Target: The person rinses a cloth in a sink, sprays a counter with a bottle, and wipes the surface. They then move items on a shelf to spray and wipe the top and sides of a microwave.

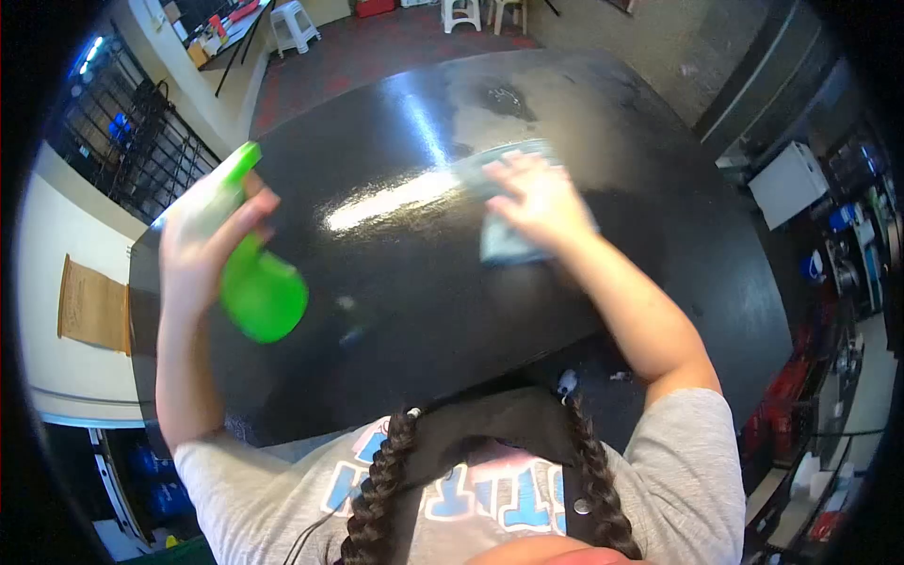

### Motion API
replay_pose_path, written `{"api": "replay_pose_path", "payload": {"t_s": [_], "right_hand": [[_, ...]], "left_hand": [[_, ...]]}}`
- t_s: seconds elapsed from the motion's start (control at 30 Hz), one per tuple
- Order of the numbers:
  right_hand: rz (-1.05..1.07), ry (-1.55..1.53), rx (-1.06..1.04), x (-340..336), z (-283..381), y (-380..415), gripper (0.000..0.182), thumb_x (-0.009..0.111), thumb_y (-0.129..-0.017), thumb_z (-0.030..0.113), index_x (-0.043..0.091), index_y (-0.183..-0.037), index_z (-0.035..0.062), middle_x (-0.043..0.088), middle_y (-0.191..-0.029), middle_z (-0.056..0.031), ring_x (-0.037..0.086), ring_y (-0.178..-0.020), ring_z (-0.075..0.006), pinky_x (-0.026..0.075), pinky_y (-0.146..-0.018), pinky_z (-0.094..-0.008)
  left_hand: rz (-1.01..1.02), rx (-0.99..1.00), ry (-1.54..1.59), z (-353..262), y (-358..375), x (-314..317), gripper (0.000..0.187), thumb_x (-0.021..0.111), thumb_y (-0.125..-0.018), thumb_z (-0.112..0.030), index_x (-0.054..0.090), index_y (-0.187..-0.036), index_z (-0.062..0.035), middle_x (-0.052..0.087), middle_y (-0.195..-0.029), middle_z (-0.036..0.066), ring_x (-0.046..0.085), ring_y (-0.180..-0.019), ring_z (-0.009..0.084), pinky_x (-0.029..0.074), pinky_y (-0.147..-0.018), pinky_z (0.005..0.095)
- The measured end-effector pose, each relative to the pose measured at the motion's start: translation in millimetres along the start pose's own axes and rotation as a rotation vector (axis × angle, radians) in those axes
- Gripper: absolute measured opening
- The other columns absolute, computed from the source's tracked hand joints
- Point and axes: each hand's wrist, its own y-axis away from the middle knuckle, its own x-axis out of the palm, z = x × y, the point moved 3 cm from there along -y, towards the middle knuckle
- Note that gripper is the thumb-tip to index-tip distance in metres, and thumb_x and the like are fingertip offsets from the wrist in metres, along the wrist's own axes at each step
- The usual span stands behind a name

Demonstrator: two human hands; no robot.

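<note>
A green spray bottle (266,294) is gripped around its neck by my left hand (202,235), raised over the left side of the black table (414,330). Under my right hand (541,202) lies a light blue-grey cloth (513,243), pressed flat against the tabletop. The fingers of that hand are spread over the cloth and somewhat blurred. Wet, shiny patches show on the table around the cloth and farther back.
White plastic stools (295,26) stand on the floor beyond the table. Shelves with kitchen goods (843,250) line the right side. A black metal grille (141,141) and a hanging brown sheet (94,303) are on the left.
</note>
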Motion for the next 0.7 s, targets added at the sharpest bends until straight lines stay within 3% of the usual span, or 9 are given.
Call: {"api": "replay_pose_path", "payload": {"t_s": [0.03,0.13,0.17,0.23,0.3,0.43,0.5,0.6,0.7], "right_hand": [[0.001,0.048,0.135,-1.3,-45.1,-7.7,0.059,0.053,-0.089,0.053,0.05,-0.141,0.0252,0.039,-0.152,-0.0107,0.034,-0.141,-0.0312,0.025,-0.114,-0.0544],[0.057,0.176,0.549,-3.4,-171.5,-29.0,0.067,0.047,-0.09,0.062,0.038,-0.148,0.0297,0.028,-0.158,-0.0092,0.027,-0.145,-0.0292,0.022,-0.115,-0.055],[0.075,0.232,0.624,3.3,-200.2,-40.1,0.071,0.043,-0.091,0.065,0.033,-0.151,0.0279,0.025,-0.159,-0.0085,0.023,-0.146,-0.0305,0.02,-0.116,-0.0556],[0.13,0.265,0.748,4.0,-189.2,-75.4,0.073,0.043,-0.092,0.064,0.032,-0.151,0.0233,0.025,-0.159,-0.0094,0.022,-0.146,-0.0335,0.018,-0.117,-0.0564],[0.114,0.248,0.62,16.6,-146.7,-117.6,0.074,0.045,-0.09,0.063,0.034,-0.15,0.0204,0.028,-0.158,-0.0115,0.027,-0.143,-0.0384,0.022,-0.115,-0.0568],[0.085,0.128,0.075,56.2,23.1,-165.0,0.066,0.043,-0.093,0.056,0.036,-0.149,0.021,0.034,-0.154,-0.0131,0.032,-0.142,-0.0346,0.023,-0.115,-0.052],[0.119,0.05,-0.171,62.0,87.9,-147.6,0.063,0.041,-0.095,0.054,0.035,-0.149,0.0224,0.036,-0.153,-0.0129,0.031,-0.142,-0.0346,0.022,-0.116,-0.0516],[0.017,-0.04,-0.435,61.1,83.5,-106.7,0.057,0.044,-0.094,0.051,0.045,-0.143,0.0226,0.04,-0.151,-0.0121,0.033,-0.14,-0.0316,0.024,-0.115,-0.049],[0.044,-0.014,-0.213,47.7,-45.3,-115.3,0.056,0.05,-0.092,0.051,0.049,-0.141,0.0239,0.041,-0.151,-0.0076,0.035,-0.14,-0.0274,0.026,-0.116,-0.0464]], "left_hand": [[-0.03,-0.009,-0.008,7.5,23.5,-27.4,0.039,0.068,-0.086,-0.013,0.06,-0.121,0.0021,0.066,-0.092,0.007,0.064,-0.077,0.0137,0.052,-0.069,0.0261],[-0.449,-0.135,0.024,35.5,119.8,-114.7,0.039,0.059,-0.091,-0.01,0.055,-0.129,0.001,0.064,-0.107,0.011,0.061,-0.096,0.014,0.05,-0.075,0.0252],[-0.508,-0.067,0.044,48.0,156.6,-146.3,0.04,0.057,-0.093,-0.01,0.052,-0.132,0.001,0.062,-0.109,0.011,0.06,-0.1,0.0143,0.049,-0.074,0.0237],[-0.76,-0.139,-0.118,39.3,217.9,-177.2,0.039,0.053,-0.096,-0.01,0.051,-0.133,0.0017,0.061,-0.109,0.01,0.06,-0.092,0.0142,0.047,-0.073,0.0235],[-0.65,-0.142,-0.28,23.0,250.6,-181.9,0.036,0.05,-0.097,-0.009,0.051,-0.131,0.0027,0.06,-0.109,0.01,0.057,-0.086,0.0142,0.047,-0.071,0.0246],[-0.61,0.041,-0.235,2.0,229.1,-135.0,0.029,0.05,-0.098,-0.008,0.054,-0.124,0.004,0.06,-0.105,0.012,0.056,-0.079,0.0136,0.047,-0.07,0.0237],[-0.606,0.015,-0.126,8.5,207.6,-115.1,0.029,0.052,-0.097,-0.008,0.054,-0.124,0.0041,0.06,-0.105,0.012,0.057,-0.079,0.0138,0.048,-0.071,0.0239],[-0.587,0.006,-0.157,3.6,199.1,-104.4,0.03,0.054,-0.097,-0.007,0.054,-0.125,0.0034,0.06,-0.104,0.012,0.058,-0.079,0.0142,0.05,-0.071,0.0252],[-0.75,-0.097,-0.251,6.1,249.1,-141.4,0.033,0.05,-0.099,-0.009,0.051,-0.13,0.0027,0.06,-0.106,0.01,0.057,-0.088,0.0131,0.049,-0.074,0.0247]]}}
